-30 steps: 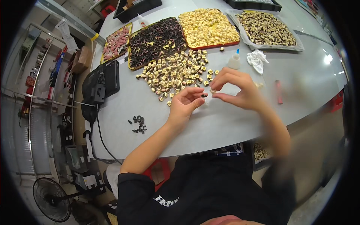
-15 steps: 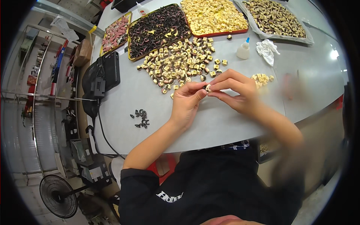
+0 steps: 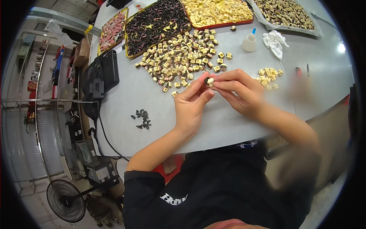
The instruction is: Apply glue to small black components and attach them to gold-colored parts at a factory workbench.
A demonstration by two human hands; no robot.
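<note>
In front of me, above the table, both hands meet at a small cream-and-black piece [image 3: 209, 81], rounded like a tiny doll's head. My left hand [image 3: 190, 108] is closed on its dark side, the index finger behind it and the thumb lower down. From the other side, the fingertips of my right hand [image 3: 242, 91] pinch the cream part. Just beyond the hands spreads a heap of similar cream-and-black pieces [image 3: 179, 57]. A small group of plain cream pieces [image 3: 268, 74] lies beyond my right hand. Several loose black curved bits [image 3: 143, 118] rest left of my left forearm.
Along the back stand a tray of pink pieces [image 3: 113, 30], a tray of black curved pieces [image 3: 158, 26], a red-rimmed tray of cream pieces [image 3: 221, 13] and a lined tray [image 3: 286, 15]. A blue-tipped squeeze bottle [image 3: 249, 42], white tissue [image 3: 274, 42] and black cabled device [image 3: 106, 68] are nearby.
The held piece has turned and shows more of its black part. My left thumb has dropped away from the index fingertip. The whole view has shifted slightly.
</note>
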